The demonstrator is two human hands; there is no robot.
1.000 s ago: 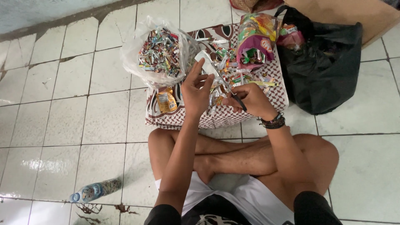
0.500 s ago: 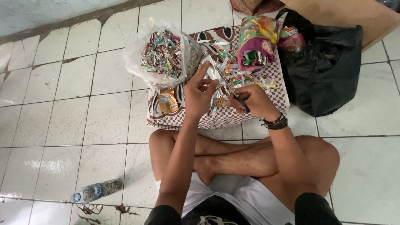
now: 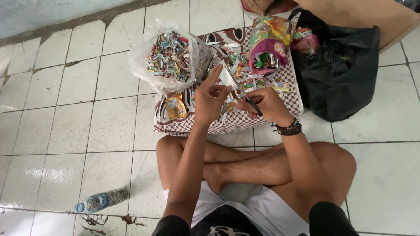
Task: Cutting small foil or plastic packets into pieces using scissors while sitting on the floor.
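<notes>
In the head view, the person sits cross-legged on the tiled floor (image 3: 65,109) with a patterned cushion (image 3: 227,124) drawn up just past the shins, so it serves as a low work surface within easy reach of both arms. The left hand (image 3: 209,101) is raised over the cushion, its fingers (image 3: 215,75) pinching a silvery wrapper piece (image 3: 226,78) and holding it up clear of the litter, presumably so the blades can meet it freely; the right hand (image 3: 262,105) is closed round the dark handles of a pair of scissors (image 3: 241,91), whose blades point up and leftward to the wrapper, touching or nearly touching it; whether the blades stand open I cannot tell. Cut strips (image 3: 258,81) lie scattered on the cushion beneath the hands, where trimmings would drop. A clear bag of cut scraps (image 3: 168,57) stands at the cushion's far left corner, beside the left hand; a bundle of colourful wrappers (image 3: 269,41) sits at the far right, near the scissor hand; a black bag (image 3: 345,70) slumps on the floor beyond. A plastic bottle (image 3: 98,201) lies well apart by the left knee.
</notes>
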